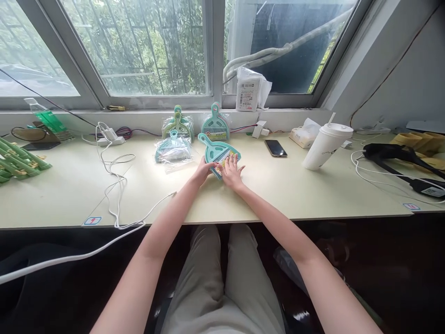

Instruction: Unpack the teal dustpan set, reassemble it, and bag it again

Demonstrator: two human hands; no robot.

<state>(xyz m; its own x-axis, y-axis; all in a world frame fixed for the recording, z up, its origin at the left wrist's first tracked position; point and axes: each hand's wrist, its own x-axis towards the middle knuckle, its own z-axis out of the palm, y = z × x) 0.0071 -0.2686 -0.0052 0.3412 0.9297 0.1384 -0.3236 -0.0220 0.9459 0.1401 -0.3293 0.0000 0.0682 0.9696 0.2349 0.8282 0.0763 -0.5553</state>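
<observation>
A teal mini dustpan, with its handle pointing up and to the left, is tilted just above or on the table in front of me. My left hand grips its lower left edge, with the thumb over the front. Flat across the printed label card lies my right hand, its fingers spread. A brush with dark bristles shows partly under the card. Beyond my hands, a teal dustpan in clear wrap lies on the table. Behind it, a green dustpan and another teal dustpan lean against the sill.
Right of the dustpan are a phone, a tissue pack and a tilted white cup with a straw. Black straps lie far right. A white cable crosses the left side near a green bottle.
</observation>
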